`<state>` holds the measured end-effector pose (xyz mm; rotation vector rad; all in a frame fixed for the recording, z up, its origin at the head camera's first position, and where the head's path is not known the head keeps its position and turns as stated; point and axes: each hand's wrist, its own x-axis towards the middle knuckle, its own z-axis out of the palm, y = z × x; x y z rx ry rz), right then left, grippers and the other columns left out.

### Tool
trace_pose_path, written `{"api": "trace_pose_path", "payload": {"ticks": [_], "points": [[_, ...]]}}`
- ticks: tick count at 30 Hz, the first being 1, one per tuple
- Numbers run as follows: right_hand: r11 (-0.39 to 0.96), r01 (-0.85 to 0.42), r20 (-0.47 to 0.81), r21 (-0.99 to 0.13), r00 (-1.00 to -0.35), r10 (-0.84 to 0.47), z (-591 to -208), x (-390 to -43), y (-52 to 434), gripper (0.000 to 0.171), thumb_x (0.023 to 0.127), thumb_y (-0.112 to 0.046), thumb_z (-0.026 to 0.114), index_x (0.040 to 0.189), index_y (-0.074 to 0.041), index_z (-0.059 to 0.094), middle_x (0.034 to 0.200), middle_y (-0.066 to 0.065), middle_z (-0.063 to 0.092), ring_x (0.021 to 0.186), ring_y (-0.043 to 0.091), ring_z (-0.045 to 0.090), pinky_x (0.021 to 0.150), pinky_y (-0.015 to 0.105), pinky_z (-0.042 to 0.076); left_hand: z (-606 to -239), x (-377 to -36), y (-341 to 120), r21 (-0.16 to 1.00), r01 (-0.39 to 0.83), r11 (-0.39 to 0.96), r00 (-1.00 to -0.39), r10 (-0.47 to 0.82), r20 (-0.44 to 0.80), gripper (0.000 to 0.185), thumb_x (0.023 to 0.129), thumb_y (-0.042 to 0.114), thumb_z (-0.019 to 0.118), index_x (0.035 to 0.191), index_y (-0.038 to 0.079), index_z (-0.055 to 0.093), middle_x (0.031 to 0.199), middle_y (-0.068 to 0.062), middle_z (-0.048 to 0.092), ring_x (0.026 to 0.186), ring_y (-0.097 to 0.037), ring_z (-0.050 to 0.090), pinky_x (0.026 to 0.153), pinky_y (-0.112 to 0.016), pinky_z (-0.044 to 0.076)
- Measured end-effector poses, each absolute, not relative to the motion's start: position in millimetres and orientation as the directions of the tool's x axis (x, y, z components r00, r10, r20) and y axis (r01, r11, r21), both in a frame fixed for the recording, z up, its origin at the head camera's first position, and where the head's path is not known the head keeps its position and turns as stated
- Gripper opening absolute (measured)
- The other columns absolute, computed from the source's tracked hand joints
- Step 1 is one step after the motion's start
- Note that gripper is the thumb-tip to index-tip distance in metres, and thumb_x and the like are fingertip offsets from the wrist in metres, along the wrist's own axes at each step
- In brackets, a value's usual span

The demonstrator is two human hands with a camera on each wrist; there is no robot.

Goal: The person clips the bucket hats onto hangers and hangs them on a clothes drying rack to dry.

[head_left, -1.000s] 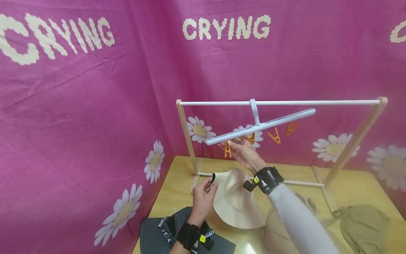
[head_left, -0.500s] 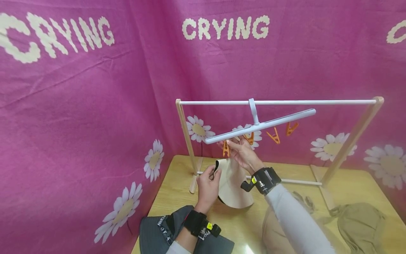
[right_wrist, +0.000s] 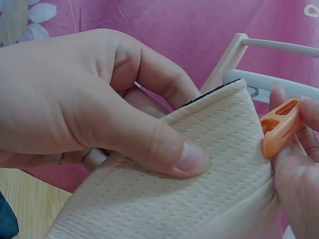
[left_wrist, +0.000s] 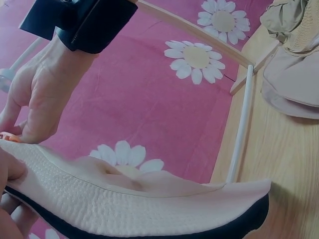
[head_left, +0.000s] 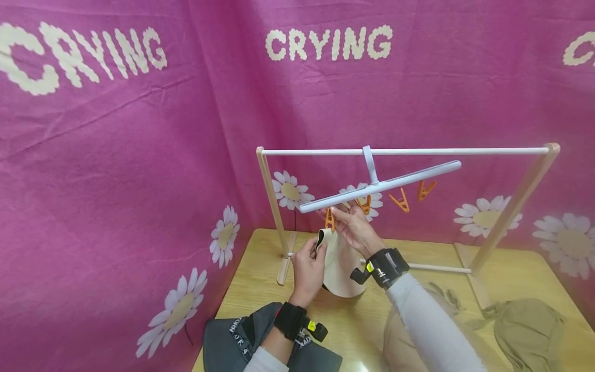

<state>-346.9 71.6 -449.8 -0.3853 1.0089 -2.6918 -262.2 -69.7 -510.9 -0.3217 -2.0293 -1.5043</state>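
- Left hand (head_left: 308, 266) pinches the cream hat (head_left: 341, 268) brim, thumb on top, lifted off the table (head_left: 418, 248)
- Right hand (head_left: 354, 226) pinches an orange clip (head_left: 329, 219) at the brim's 12 o'clock edge
- White hanger bar (head_left: 381, 187) at 1 o'clock, slung on the rack (head_left: 404, 151)
- Grey hat (head_left: 232, 341) at 7 o'clock

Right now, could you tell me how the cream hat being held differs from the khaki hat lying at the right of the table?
The cream hat is lifted off the table, its brim pinched by the left hand; the khaki hat lies crumpled on the table, untouched. The cream hat's brim edge sits beside the orange clip held by the right hand; the khaki hat is far from any clip. The cream one is paler. Both are soft fabric.
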Motion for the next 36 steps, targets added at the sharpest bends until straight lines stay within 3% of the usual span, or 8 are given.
{"api": "trace_pose_path", "payload": {"ticks": [11,18,24,28,32,36], "points": [[-0.718,0.119,0.156,-0.686,-0.94,-0.304,-448,-348,70,0.046,0.104,0.015,0.042,0.132,-0.022,0.036,0.113,0.008,0.068,0.095,0.023,0.077,0.101,0.036,0.054,-513,-270,-65,0.776,0.508,0.374,-0.777,-0.191,0.6,0.011,0.101,0.01,0.07,0.108,0.002,0.073,0.101,-0.013,0.08,0.097,-0.021,0.077,0.071,-0.032,0.062],[-0.689,0.125,0.133,-0.714,-0.942,-0.309,-446,-351,72,0.048,0.105,0.015,0.041,0.134,-0.023,0.032,0.114,0.006,0.07,0.098,0.022,0.077,0.096,0.031,0.057,-510,-274,-64,0.764,0.519,0.383,-0.757,-0.21,0.619,0.01,0.101,0.01,0.071,0.106,0.002,0.074,0.1,-0.011,0.08,0.084,-0.016,0.076,0.061,-0.024,0.054],[-0.573,0.059,0.142,-0.817,-0.943,-0.299,-447,-351,74,0.038,0.105,0.01,0.047,0.123,-0.023,0.04,0.104,0.0,0.076,0.095,0.017,0.077,0.098,0.027,0.056,-513,-275,-62,0.761,0.537,0.365,-0.74,-0.229,0.632,0.009,0.1,0.009,0.071,0.106,0.002,0.074,0.102,-0.012,0.08,0.085,-0.014,0.074,0.061,-0.024,0.054],[-0.483,0.01,0.137,-0.876,-0.954,-0.268,-450,-351,75,0.036,0.105,0.007,0.052,0.125,-0.021,0.045,0.102,-0.004,0.077,0.094,0.014,0.077,0.094,0.023,0.054,-514,-275,-61,0.754,0.548,0.363,-0.726,-0.241,0.644,0.009,0.1,0.009,0.072,0.105,0.002,0.075,0.102,-0.011,0.08,0.087,-0.013,0.075,0.062,-0.023,0.055],[-0.51,-0.023,0.165,-0.86,-0.958,-0.235,-453,-350,74,0.039,0.103,0.01,0.052,0.13,-0.019,0.048,0.101,-0.004,0.078,0.092,0.014,0.077,0.094,0.023,0.054,-515,-276,-60,0.745,0.561,0.361,-0.713,-0.247,0.656,0.009,0.1,0.008,0.072,0.104,0.002,0.074,0.102,-0.012,0.08,0.088,-0.016,0.076,0.063,-0.024,0.057],[-0.579,-0.023,0.174,-0.815,-0.962,-0.208,-455,-350,72,0.031,0.102,0.012,0.052,0.118,-0.014,0.055,0.096,-0.001,0.077,0.09,0.016,0.077,0.092,0.024,0.055,-516,-277,-59,0.74,0.577,0.345,-0.702,-0.252,0.666,0.008,0.099,0.007,0.072,0.103,0.0,0.074,0.103,-0.014,0.079,0.092,-0.02,0.077,0.066,-0.029,0.06]]}}
